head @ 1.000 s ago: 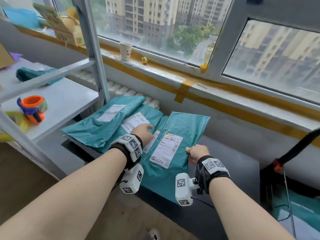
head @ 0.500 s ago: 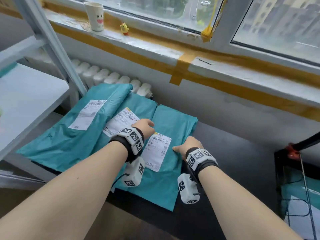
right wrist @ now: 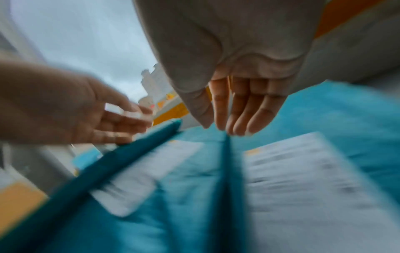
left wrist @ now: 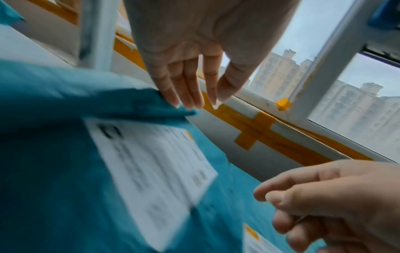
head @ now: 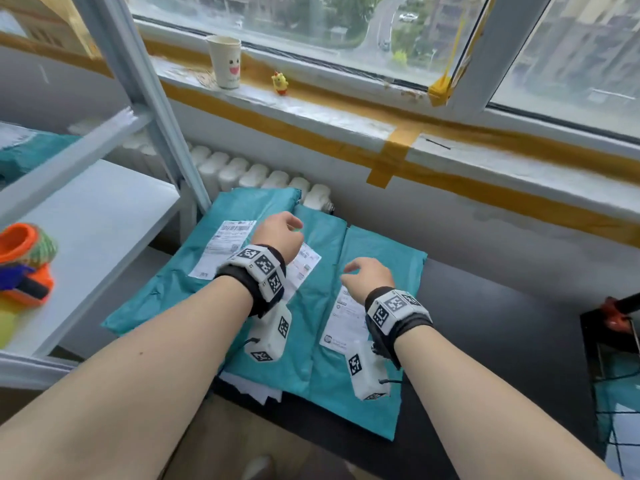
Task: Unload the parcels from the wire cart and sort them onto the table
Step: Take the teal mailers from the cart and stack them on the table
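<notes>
Three teal parcels [head: 363, 344] lie overlapping at the dark tabletop's [head: 502, 327] left edge. The left hand [head: 280, 237] and right hand [head: 369, 277] hover above them, fingers loose.

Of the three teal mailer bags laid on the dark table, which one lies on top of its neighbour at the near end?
The rightmost teal plastic mailer bag, below the right hand: its left edge overlaps the middle bag.

The parcels [head: 311, 306] are teal plastic mailers, smooth and faintly glossy, with matt white paper labels [head: 227, 247]. The table [head: 502, 323] looks dark and matt. The shelf [head: 104, 216] is smooth painted metal. A paper cup [head: 225, 62] stands on the sill.
</notes>
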Available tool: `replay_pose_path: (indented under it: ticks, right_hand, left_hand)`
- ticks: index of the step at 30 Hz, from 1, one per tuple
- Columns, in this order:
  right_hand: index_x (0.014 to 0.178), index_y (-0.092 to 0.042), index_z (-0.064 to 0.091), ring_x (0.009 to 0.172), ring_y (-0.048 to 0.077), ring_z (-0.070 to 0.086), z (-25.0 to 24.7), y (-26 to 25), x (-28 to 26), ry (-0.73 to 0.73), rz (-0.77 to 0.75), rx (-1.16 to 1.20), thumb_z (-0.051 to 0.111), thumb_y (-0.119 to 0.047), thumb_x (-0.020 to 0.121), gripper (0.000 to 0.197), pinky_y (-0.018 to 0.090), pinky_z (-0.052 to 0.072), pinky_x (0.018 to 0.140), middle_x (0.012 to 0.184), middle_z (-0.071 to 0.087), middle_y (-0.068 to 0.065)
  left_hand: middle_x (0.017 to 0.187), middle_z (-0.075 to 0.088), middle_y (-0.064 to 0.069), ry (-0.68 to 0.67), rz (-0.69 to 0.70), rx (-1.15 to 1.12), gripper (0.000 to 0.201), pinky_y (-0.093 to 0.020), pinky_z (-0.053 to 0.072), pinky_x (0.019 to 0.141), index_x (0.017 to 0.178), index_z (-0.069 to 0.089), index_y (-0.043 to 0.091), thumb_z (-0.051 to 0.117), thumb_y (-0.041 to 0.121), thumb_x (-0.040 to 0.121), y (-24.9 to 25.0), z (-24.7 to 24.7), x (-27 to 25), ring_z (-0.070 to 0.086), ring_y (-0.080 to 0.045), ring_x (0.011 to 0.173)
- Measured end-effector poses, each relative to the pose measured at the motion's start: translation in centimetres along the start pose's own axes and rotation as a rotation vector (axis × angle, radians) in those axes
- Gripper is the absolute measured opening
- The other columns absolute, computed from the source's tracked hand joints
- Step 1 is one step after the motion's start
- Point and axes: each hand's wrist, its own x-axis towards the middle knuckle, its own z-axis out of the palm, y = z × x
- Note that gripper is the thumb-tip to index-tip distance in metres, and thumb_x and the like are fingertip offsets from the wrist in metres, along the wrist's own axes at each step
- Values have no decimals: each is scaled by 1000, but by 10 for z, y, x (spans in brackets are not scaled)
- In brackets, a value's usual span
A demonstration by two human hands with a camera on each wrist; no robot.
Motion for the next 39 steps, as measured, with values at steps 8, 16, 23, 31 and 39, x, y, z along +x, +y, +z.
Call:
replay_pose_path:
  ticks: [8, 16, 23, 31, 39]
  right_hand:
    - [74, -13, 49, 48, 14, 53, 53, -113, -8, -289, 129, 694, 54, -17, 93, 20, 23, 47, 49, 63, 54, 5]
    - [72, -13, 49, 35, 4, 55, 65, -145, -1, -197, 143, 717, 52, -1, 91, 24, 15, 49, 42, 93, 64, 12]
    - [78, 2, 47, 36, 11, 58, 53, -157, -8, -213, 273, 821, 41, 1, 95, 18, 19, 49, 38, 46, 60, 10]
    - [104, -4, 53, 59, 14, 58, 73, -174, -5, -259, 300, 826, 72, -24, 84, 34, 20, 52, 41, 84, 54, 10]
    - [72, -12, 54, 33, 6, 38, 38, -193, -2, -87, 152, 935, 59, -9, 90, 19, 16, 38, 34, 60, 47, 3]
  left_hand:
    - [143, 41, -13, 71, -356, 44, 55, -36, 33, 109, 137, 45, 21, 57, 22, 83, -100, -81, 21, 40, -32, 130]
    - [137, 50, -10, -57, -301, 27, 46, -27, 36, 99, 132, 49, 10, 59, 19, 88, -125, -91, 21, 48, -24, 125]
    - [133, 54, -11, -185, -222, 134, 38, -28, 40, 95, 127, 56, 4, 53, 17, 92, -108, -101, 25, 52, -27, 121]
    - [125, 60, -14, -159, -180, 131, 30, -31, 42, 95, 117, 63, 2, 44, 8, 93, -113, -99, 24, 56, -29, 115]
    - [132, 52, -9, 247, -254, -134, 35, -33, 37, 101, 121, 55, 17, 43, 9, 88, -113, -134, 26, 49, -30, 120]
